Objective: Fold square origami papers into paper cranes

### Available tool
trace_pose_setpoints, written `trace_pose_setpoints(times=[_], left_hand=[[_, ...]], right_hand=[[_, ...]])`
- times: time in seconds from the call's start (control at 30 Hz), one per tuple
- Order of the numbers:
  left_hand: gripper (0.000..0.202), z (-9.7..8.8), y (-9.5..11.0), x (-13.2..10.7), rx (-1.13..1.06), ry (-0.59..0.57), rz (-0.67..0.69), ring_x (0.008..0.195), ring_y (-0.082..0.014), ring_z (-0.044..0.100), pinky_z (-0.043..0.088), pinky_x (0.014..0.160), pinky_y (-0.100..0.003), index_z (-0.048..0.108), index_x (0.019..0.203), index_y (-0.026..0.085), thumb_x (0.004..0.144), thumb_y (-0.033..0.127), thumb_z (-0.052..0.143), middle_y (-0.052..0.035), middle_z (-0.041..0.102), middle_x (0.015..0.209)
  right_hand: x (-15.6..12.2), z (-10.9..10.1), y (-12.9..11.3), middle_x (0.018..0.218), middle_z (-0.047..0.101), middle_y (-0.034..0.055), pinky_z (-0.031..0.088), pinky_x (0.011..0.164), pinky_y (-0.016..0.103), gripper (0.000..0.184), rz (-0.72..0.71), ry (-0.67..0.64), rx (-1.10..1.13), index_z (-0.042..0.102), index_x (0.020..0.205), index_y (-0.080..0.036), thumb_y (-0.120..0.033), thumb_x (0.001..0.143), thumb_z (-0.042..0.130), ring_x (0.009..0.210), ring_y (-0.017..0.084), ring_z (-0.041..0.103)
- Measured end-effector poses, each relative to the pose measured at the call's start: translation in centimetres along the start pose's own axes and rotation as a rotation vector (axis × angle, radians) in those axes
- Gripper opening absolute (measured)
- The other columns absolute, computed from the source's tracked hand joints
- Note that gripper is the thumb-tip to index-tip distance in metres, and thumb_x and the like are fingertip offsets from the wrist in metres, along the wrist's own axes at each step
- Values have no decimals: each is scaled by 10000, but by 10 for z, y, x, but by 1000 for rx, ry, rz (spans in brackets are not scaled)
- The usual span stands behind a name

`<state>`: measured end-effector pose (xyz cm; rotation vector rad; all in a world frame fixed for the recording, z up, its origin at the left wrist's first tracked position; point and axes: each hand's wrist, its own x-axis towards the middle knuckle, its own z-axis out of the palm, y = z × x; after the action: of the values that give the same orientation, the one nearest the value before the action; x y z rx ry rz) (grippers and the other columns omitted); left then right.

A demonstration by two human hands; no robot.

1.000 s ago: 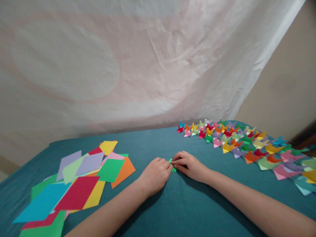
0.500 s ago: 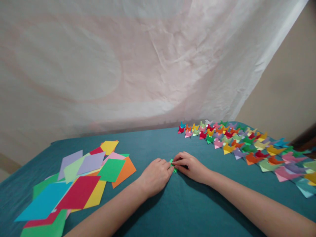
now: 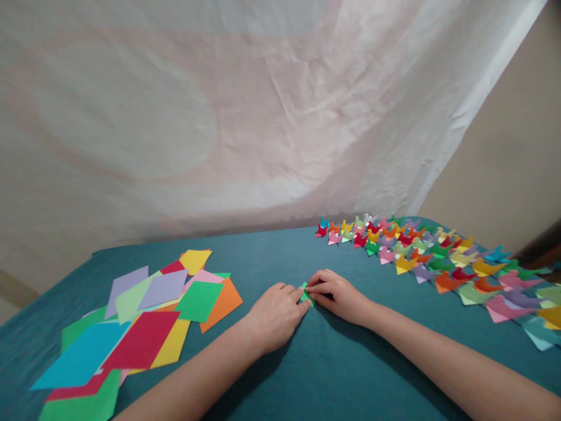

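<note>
A small piece of green folded paper (image 3: 305, 296) lies on the teal cloth, between my two hands. My left hand (image 3: 278, 316) rests at its left side, fingers closed together, with the tips pressing on the paper's left and near edge. From the other side, my right hand (image 3: 335, 295) pinches the paper between thumb and fingertips. Fingers cover part of the paper, so its exact folded shape cannot be made out.
Loose coloured paper squares (image 3: 149, 342) lie overlapping in a pile on the left. Rows of small folded paper birds (image 3: 407, 264) in many colours stand on the right. A pale hanging sheet (image 3: 245, 117) rises behind the teal-covered table (image 3: 263, 257).
My left fingertips have slid slightly toward the near edge of the green paper, and more of it shows. My right hand stays in about the same place.
</note>
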<state>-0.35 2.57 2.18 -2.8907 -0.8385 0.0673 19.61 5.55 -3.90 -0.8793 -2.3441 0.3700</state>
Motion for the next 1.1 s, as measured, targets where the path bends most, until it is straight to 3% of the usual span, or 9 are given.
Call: trace_pose_setpoints(times=[0.43, 0.57, 0.7, 0.83, 1.1], left_hand=[[425, -5, -9, -12, -110, -32, 48, 1085, -238, 525, 399, 892, -373, 540, 1160, 310, 774, 134, 521, -65, 562, 1202], [466, -7, -9, -13, -130, -40, 52, 1088, -238, 520, 403, 893, -366, 497, 1178, 270, 739, 115, 524, -70, 555, 1210], [390, -6, -10, -9, -169, -30, -15, 994, -217, 564, 414, 873, -339, 476, 1110, 185, 731, 92, 492, -82, 614, 1066], [300, -1, -9, -4, -179, 18, -40, 931, -207, 575, 421, 859, -336, 500, 1080, 166, 796, 89, 444, -76, 632, 979], [270, 19, -8, 2, -67, 105, -39, 997, -203, 516, 410, 892, -349, 523, 1133, 168, 897, 128, 399, -85, 580, 1038]], right_hand=[[0, 1, 0, 931, 638, 58, 449, 766, 322, 189, -8, 7, 8, 684, 973, -220, -180, 866, 533, 852, 171, 554], [-2, 2, -1, 936, 643, 57, 456, 764, 319, 244, 5, 34, 4, 669, 993, -218, -111, 846, 507, 854, 173, 556], [-4, 6, 4, 935, 641, 57, 463, 771, 329, 363, 57, 88, -26, 666, 1006, -217, -17, 780, 464, 870, 182, 555], [-6, 7, 7, 956, 628, 60, 458, 785, 340, 439, 69, 67, -85, 671, 1003, -213, 31, 720, 439, 894, 190, 537], [-2, -2, -9, 956, 606, 94, 431, 723, 340, 266, -30, -99, -437, 653, 1019, -165, -88, 869, 447, 837, 207, 502]])
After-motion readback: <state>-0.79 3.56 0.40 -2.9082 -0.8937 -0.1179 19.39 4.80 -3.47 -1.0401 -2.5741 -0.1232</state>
